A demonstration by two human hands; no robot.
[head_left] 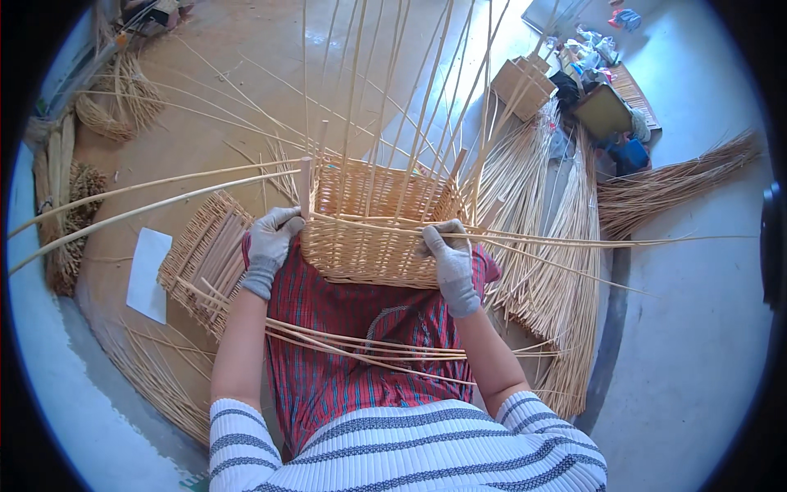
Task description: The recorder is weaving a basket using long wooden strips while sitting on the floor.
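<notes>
Many tall rods (357,74) rise from the wicker basket (369,256); fingers of left hand (270,239) and right hand (451,259) grasp its front side.

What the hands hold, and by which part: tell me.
The basket: left hand at its near left corner, right hand at its near right corner.

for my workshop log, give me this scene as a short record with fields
work in hand: woven basket with tall rods rising from it
left hand: gloved, at the basket's front left corner, beside a wooden peg
right hand: gloved, curled over the front rim near its right end
lap: red striped cloth
left floor: white sheet
right floor: pale rod bundles, darker bundle
</notes>
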